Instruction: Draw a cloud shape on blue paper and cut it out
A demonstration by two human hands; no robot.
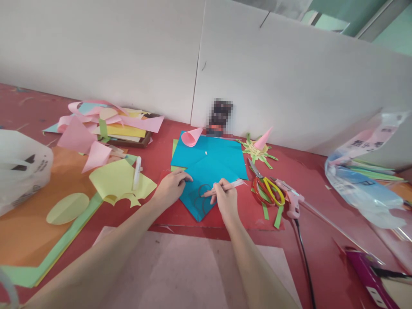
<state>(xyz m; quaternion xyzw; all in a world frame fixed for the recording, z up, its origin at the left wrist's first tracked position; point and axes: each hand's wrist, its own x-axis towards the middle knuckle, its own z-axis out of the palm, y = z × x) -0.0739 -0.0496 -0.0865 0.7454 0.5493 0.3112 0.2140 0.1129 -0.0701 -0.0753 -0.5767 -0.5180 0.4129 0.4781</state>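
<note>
Outline-drawing stage, apparently: right hand (226, 197), fingers clamped on pen (207, 195) over blue paper (206, 169); left hand (174, 183), fingertips slightly apart, at the paper's left edge. Continuing likely needs steady paper.

We see an evenly but modestly lit scene, with soft, diffuse light that seems to fall from above; its source is out of frame. The white panel (128, 56) looks greyish, dimming toward its lower right, while a greenish brightness shows in the top right corner. Faint, soft-edged shadows lie on the pale sheet (193, 266) under the forearms and on the blue paper (212, 156) near the left hand (174, 184). We notice a pale sheen on the plastic bag (360, 184) at right. Fine detail is smeary, so the drawn lines by the pen (206, 194) look soft. Wide-angle stretching pulls things outward at the edges, and coarse pixels mask a dark patch (220, 116) by the panel.
</note>
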